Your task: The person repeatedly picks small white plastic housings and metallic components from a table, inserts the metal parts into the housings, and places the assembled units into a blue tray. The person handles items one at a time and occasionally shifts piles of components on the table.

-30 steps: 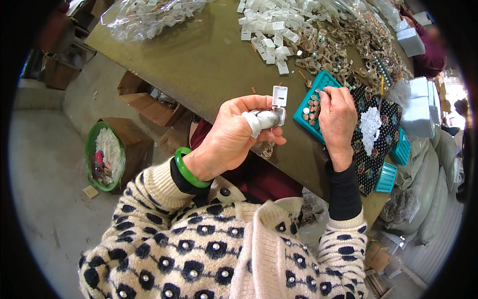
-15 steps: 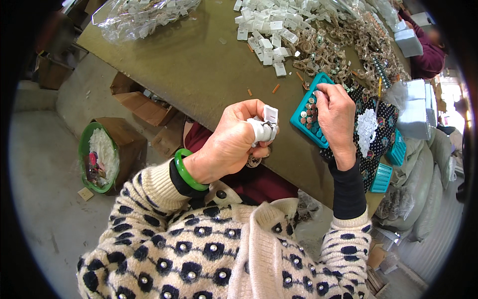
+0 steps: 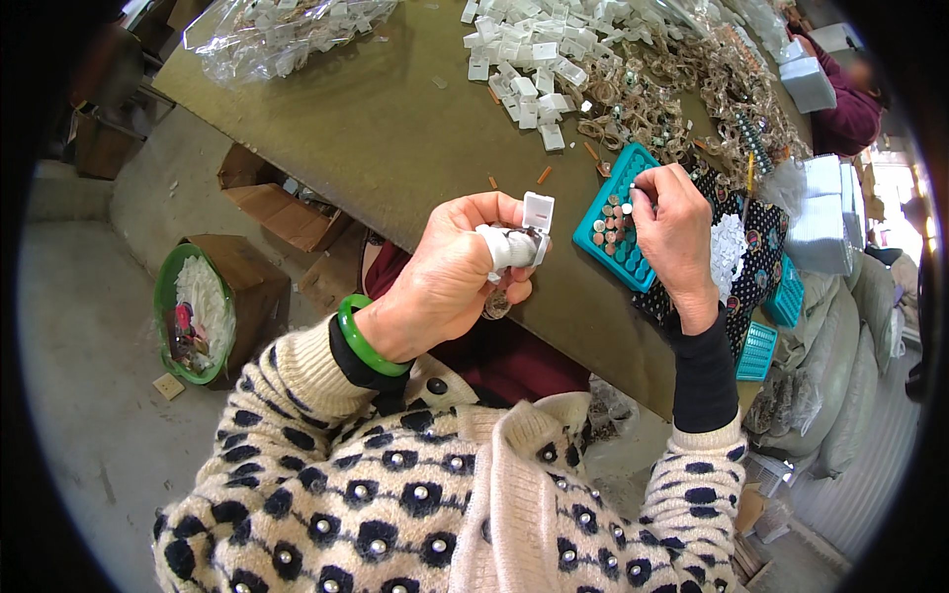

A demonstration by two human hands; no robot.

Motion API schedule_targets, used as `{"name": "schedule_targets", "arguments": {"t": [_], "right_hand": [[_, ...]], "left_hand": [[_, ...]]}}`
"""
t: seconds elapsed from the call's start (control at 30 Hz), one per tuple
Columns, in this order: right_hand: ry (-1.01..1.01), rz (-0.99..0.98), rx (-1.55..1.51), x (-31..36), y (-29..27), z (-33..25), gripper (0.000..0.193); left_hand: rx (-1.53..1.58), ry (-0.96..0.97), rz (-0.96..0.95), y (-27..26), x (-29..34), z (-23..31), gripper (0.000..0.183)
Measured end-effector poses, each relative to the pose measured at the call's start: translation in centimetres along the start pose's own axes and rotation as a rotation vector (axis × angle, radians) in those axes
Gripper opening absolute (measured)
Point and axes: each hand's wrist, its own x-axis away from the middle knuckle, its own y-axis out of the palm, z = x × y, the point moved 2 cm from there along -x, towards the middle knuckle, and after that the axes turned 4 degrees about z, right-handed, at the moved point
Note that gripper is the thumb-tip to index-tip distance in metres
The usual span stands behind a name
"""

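My left hand, with a green bangle at its wrist, is closed around a small white plastic case. The case's square lid is flipped up. Below those fingers hangs a clear, coiled piece, partly hidden. My right hand hovers over the right side of a teal tray, thumb and forefinger pinched together. What lies between the fingertips is too small to make out. Several small round discs, coppery and silvery, sit in the tray's left part.
White plastic cases and tangled clear-brown wired pieces are heaped at the far side. Small white pieces lie on dark patterned cloth right of the tray. A plastic bag lies far left. Another person's sleeve shows at far right.
My right hand has lifted slightly and shifted a little right, uncovering more of the tray. My left hand has tilted the white case, its lid now higher.
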Motion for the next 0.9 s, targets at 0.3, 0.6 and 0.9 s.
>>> {"name": "schedule_targets", "arguments": {"t": [0.3,0.6,0.9], "right_hand": [[0.118,0.093,-0.138,1.0,-1.5,0.9,0.004],[-0.025,0.032,-0.059,1.7,0.2,0.9,0.007],[0.014,0.205,-0.333,3.4,-0.8,-4.6,0.012]], "left_hand": [[-0.1,0.032,-0.05,0.7,0.3,0.6,0.027],[-0.187,0.124,-0.053,1.4,0.3,0.3,0.03],[-0.347,0.214,0.136,1.7,0.1,-0.1,0.026]]}}
